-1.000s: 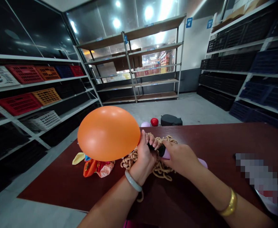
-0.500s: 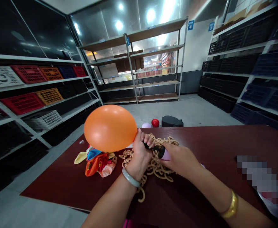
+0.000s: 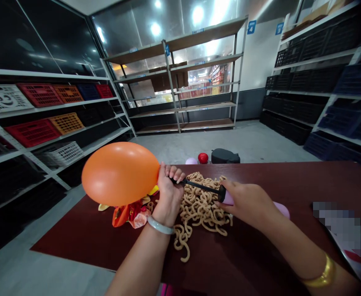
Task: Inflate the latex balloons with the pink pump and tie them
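Orange balloon (image 3: 120,173); left grip (image 3: 170,185), right grip (image 3: 248,202) both clasp pump (image 3: 228,199) (black rod (image 3: 202,186) bare between).

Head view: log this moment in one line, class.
left hand: grips pump beside orange balloon; right hand: grips its lilac body; black rod: showing between hands; tan cords: piled on table

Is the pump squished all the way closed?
No, its black rod shows between the left hand and the right hand.

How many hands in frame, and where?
2: left hand beside the orange balloon, gripping one end of the black rod; right hand around the purple pump body. No others show.
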Motion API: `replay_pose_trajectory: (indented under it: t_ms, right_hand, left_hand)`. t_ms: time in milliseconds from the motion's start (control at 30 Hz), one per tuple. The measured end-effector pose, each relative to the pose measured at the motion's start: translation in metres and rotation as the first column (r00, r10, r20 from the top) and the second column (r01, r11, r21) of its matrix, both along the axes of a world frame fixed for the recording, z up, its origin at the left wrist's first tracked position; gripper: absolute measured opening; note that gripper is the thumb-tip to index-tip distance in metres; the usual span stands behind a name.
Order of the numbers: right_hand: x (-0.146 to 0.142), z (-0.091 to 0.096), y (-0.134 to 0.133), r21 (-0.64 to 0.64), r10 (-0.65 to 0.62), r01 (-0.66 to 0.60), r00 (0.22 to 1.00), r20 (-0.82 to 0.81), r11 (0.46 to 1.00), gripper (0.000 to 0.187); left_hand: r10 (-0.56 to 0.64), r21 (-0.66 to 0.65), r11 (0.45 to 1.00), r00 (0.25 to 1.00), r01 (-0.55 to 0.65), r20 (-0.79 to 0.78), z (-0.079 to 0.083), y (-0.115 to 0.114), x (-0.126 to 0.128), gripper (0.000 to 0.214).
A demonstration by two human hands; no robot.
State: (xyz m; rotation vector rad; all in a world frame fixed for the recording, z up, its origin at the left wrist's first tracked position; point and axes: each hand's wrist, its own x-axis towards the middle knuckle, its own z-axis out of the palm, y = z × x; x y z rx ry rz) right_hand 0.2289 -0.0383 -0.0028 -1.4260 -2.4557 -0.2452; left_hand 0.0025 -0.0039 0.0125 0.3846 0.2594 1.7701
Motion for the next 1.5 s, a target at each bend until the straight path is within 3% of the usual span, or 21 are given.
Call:
replay_pose_trajectory:
  t_ms: [233, 400, 600, 800, 900, 1000, 1100, 1233, 1333, 1433, 1500]
  right_hand:
    - [-0.013, -0.001, -0.006, -0.004, 0.022, -0.023, 1.000, -0.016, 1.000, 0.046]
    - [-0.017, -0.001, -0.007, -0.028, 0.039, -0.040, 0.999, -0.037, 0.999, 0.050]
    - [-0.020, -0.003, -0.008, -0.028, 0.085, -0.086, 0.995, -0.048, 0.996, 0.051]
    - [-0.018, -0.002, -0.008, -0.035, 0.063, -0.065, 0.997, -0.045, 0.997, 0.044]
    - [-0.006, -0.001, 0.002, 0.001, -0.004, 0.004, 0.998, -0.057, 1.000, 0.044]
    - [0.014, -0.003, 0.021, 0.023, -0.146, 0.148, 0.987, -0.071, 0.989, 0.047]
    - [0.035, -0.011, 0.041, -0.022, -0.261, 0.260, 0.964, -0.047, 0.965, 0.050]
    - [0.056, -0.028, 0.058, -0.149, -0.370, 0.371, 0.928, 0.034, 0.917, 0.051]
    - [0.064, -0.039, 0.064, -0.197, -0.398, 0.410, 0.912, 0.097, 0.891, 0.050]
    - [0.059, -0.036, 0.065, -0.069, -0.401, 0.400, 0.916, 0.009, 0.914, 0.050]
    - [0.045, -0.027, 0.060, 0.046, -0.269, 0.280, 0.950, -0.160, 0.959, 0.044]
  left_hand:
    - [-0.130, -0.106, 0.987, 0.989, 0.121, -0.076, -0.018, -0.016, 0.058, 0.044]
    - [-0.114, -0.140, 0.985, 0.987, 0.098, -0.113, -0.029, -0.018, 0.074, 0.044]
    - [-0.021, -0.158, 0.987, 0.993, 0.003, -0.115, -0.033, -0.010, 0.066, 0.041]
    - [0.093, -0.130, 0.986, 0.993, -0.103, -0.078, -0.018, 0.003, 0.030, 0.044]
    - [0.171, -0.132, 0.974, 0.979, -0.185, -0.107, -0.013, 0.011, 0.007, 0.046]
    - [0.166, -0.221, 0.952, 0.965, -0.210, -0.204, -0.014, 0.016, -0.003, 0.038]
    - [0.114, -0.250, 0.950, 0.953, -0.187, -0.282, -0.017, 0.017, 0.000, 0.029]
    - [0.028, -0.145, 0.985, 0.918, -0.092, -0.397, -0.017, 0.013, 0.007, 0.046]
    - [0.029, -0.117, 0.988, 0.872, -0.099, -0.489, -0.016, 0.010, 0.011, 0.053]
    - [0.031, -0.085, 0.991, 0.801, -0.101, -0.598, -0.019, 0.007, 0.019, 0.054]
    - [0.015, -0.058, 0.996, 0.749, -0.071, -0.662, -0.023, 0.002, 0.029, 0.052]
